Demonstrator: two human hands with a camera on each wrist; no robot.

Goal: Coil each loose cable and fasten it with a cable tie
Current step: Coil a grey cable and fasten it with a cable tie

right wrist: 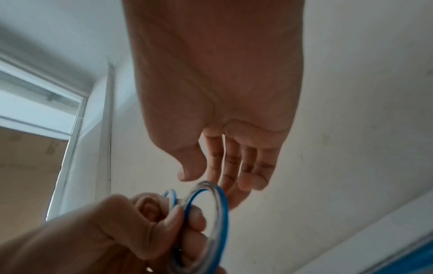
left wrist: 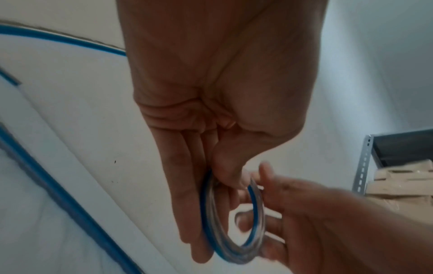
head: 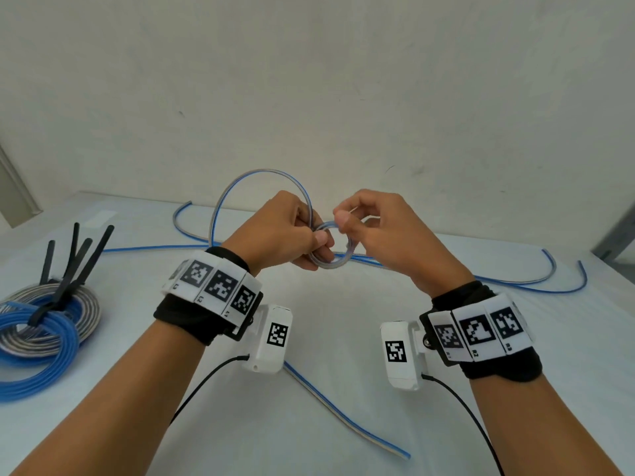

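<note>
Coiling underway at frame centre: left hand [head: 292, 231] grips small coil [head: 331, 247]; right hand [head: 374, 225] pinches its top strand. Next: wrap the loose cable [head: 347, 420].

The cable [head: 343, 403] is showing blue beside silver-grey — the finished coils [head: 44, 324] are wearing black ties [head: 82, 259], the surface [head: 326, 338] is lying white, and the wristbands [head: 213, 283] are carrying black-and-white square codes.

White table [head: 326, 338], pale wall [head: 309, 80], metal shelf upright [left wrist: 362, 163], cardboard boxes [left wrist: 403, 179], window frame [right wrist: 77, 118]
</note>
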